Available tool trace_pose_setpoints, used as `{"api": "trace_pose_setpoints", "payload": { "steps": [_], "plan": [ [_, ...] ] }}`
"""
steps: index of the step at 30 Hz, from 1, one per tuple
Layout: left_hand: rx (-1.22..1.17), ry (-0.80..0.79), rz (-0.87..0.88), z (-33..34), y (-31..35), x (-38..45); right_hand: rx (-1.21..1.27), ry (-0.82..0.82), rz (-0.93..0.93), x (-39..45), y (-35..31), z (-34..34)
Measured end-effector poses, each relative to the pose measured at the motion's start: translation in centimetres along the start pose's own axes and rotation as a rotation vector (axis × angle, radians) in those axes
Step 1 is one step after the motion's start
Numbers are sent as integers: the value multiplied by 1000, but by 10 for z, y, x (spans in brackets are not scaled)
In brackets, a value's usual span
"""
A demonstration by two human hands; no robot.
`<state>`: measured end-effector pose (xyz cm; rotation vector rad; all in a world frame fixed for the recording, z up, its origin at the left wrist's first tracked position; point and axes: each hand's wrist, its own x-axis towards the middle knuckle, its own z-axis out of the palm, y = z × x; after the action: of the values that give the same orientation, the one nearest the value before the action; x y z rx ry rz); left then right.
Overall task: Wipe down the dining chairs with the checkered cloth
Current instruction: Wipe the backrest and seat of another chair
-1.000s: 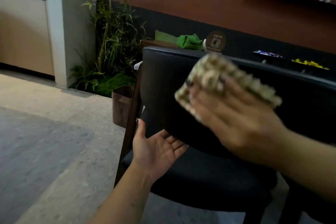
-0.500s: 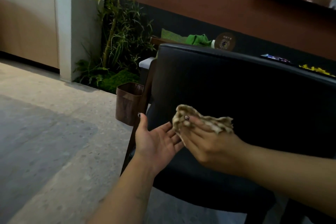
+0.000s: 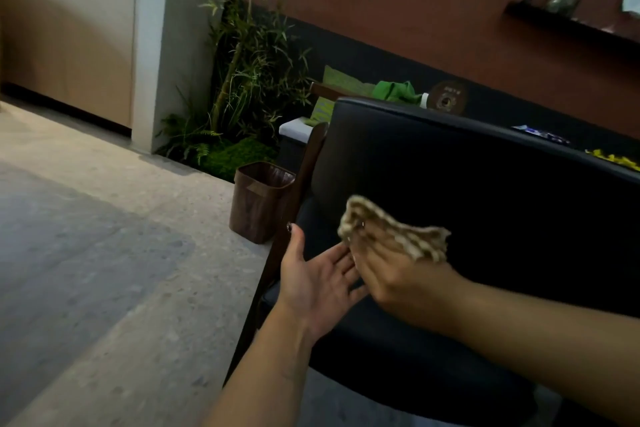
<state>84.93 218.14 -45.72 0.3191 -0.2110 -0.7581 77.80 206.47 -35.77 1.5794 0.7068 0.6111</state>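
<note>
A black padded dining chair (image 3: 485, 177) with a dark wooden frame fills the right half of the head view. My right hand (image 3: 391, 270) holds the crumpled beige checkered cloth (image 3: 394, 229) low against the inner face of the chair's backrest. My left hand (image 3: 318, 281) is held palm up with straight fingers, just left of the right hand and touching it, above the left edge of the seat.
A brown waste bin (image 3: 259, 201) stands on the floor left of the chair. Behind it grow green plants (image 3: 249, 80) beside a grey pillar. A table behind the chair carries a green cloth (image 3: 394, 90). Bare concrete floor (image 3: 104, 253) spreads to the left.
My right hand has brought the cloth down from the top of the backrest to its lower part, next to my left hand. The left hand has hardly moved.
</note>
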Motion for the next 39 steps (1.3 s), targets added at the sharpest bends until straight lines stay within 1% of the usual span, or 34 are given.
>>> {"api": "trace_pose_setpoints", "payload": {
  "steps": [2,3,4,6,7,8,9,11,13,15,16,18,20,22,23,26,27,28,29,31,32,34,37,38,39],
  "plan": [
    [-17,-20,-7,-2,1,-2,88,-65,-75,-5,-4,-2],
    [-24,-31,-13,-3,1,-2,160,-54,-53,-4,0,-6],
    [-15,-42,-13,-4,2,0,252,-5,10,1,8,-11],
    [1,-48,-1,-6,6,5,361,175,170,19,33,-25],
    [-13,-41,8,-7,7,8,343,279,256,30,49,-30],
    [-44,-31,26,-8,8,11,286,324,337,40,65,-35],
    [-88,-21,50,-10,8,13,224,301,410,50,79,-37],
    [-170,-6,86,-12,9,16,120,114,486,65,96,-32],
    [-191,1,100,-14,8,18,19,17,439,71,85,-22],
    [-196,16,107,-14,6,19,-68,-57,305,64,55,-13],
    [-197,21,107,-14,5,18,-70,-76,224,57,35,-8],
    [-191,8,96,-13,5,14,19,-101,105,43,5,-3],
    [-184,-9,90,-13,8,10,146,-139,78,37,-4,-3],
    [-171,-8,90,-13,9,8,254,-99,134,45,8,-9],
    [-169,1,90,-12,9,8,282,-40,185,52,19,-16],
    [-197,32,90,-11,11,11,307,224,360,78,61,-33],
    [-200,34,91,-12,11,12,258,240,415,88,74,-37],
    [-202,31,93,-13,10,13,207,174,454,97,85,-38],
    [-205,27,95,-15,9,14,171,50,479,105,93,-38],
    [-203,25,100,-19,6,15,134,-165,445,117,97,-29],
    [-194,26,104,-20,5,15,128,-232,437,120,89,-23],
    [-177,23,113,-22,3,16,114,-284,344,122,60,-12],
    [-142,-14,126,-19,3,10,180,-336,132,109,10,2],
    [-141,-27,127,-19,4,9,218,-354,99,106,1,3],
    [-146,-35,128,-19,5,8,264,-361,103,105,-2,3]
  ]
}}
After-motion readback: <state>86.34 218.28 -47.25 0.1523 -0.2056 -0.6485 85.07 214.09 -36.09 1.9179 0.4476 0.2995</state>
